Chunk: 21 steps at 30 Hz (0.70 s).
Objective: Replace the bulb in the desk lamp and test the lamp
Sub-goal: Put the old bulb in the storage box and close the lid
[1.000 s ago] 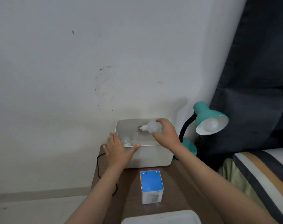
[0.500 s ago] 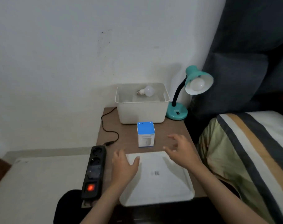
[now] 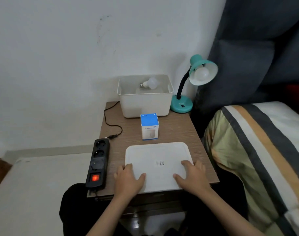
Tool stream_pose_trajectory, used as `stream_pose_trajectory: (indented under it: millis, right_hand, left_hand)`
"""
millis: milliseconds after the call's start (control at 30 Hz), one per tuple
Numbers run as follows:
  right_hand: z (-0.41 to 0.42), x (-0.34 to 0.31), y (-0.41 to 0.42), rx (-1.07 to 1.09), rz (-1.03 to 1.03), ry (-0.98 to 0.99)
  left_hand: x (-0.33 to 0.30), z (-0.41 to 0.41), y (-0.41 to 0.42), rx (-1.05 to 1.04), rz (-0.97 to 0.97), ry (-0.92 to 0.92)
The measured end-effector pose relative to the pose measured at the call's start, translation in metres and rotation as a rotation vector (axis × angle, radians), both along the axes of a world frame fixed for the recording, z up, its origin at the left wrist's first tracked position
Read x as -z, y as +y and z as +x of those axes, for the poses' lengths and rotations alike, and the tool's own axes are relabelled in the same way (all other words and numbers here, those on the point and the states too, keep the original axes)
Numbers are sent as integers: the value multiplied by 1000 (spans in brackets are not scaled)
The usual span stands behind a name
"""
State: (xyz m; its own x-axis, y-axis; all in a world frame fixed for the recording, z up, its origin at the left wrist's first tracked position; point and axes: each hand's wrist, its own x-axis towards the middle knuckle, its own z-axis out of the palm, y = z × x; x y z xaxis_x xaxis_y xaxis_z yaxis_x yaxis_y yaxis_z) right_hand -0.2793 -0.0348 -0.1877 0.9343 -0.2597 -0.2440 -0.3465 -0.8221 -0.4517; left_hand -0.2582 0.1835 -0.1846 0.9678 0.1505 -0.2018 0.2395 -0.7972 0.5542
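A teal desk lamp (image 3: pixel 181 105) stands at the table's back right corner, unlit, with a white bulb (image 3: pixel 202 73) in its shade. A loose bulb (image 3: pixel 149 83) lies inside the open white bin (image 3: pixel 145 103) to the lamp's left. In front of the bin stands a blue and white bulb box (image 3: pixel 149 126). The bin's white lid (image 3: pixel 156 156) lies flat at the table's front. My left hand (image 3: pixel 128 180) grips the lid's near left edge and my right hand (image 3: pixel 192 175) grips its near right edge.
A black power strip (image 3: pixel 98 165) with a glowing red switch lies along the table's left edge. The lamp's black cord and plug (image 3: pixel 112 136) lie unplugged beside it. A striped bed (image 3: pixel 258 150) is close on the right, with the wall behind.
My right hand let go of the bulb in the bin. Both hands came back to the table's front and closed on the lid's near edges. The camera tilted down.
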Motion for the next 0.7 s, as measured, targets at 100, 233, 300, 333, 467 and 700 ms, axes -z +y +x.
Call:
stream_pose_trajectory:
  millis: [100,233,300,333,467,700]
  right_hand:
    - [0,-8,2,21,46,-62]
    - [6,-30,-1,-6,24,-220]
    - [15,-45,-3,-18,6,-282]
    - [22,-52,-3,-22,6,-308]
    - [59,-83,-2,-28,-9,-404]
    - [155,-122,0,-34,9,-460]
  left_hand:
    - [-7,0,3,-8,-124,-105]
    - [-25,8,10,29,-152,-226]
    - [-38,16,12,43,-144,-265]
    - [-45,22,12,49,-148,-281]
    - [-79,56,10,71,-161,-333]
    - [-130,146,9,83,-176,-418]
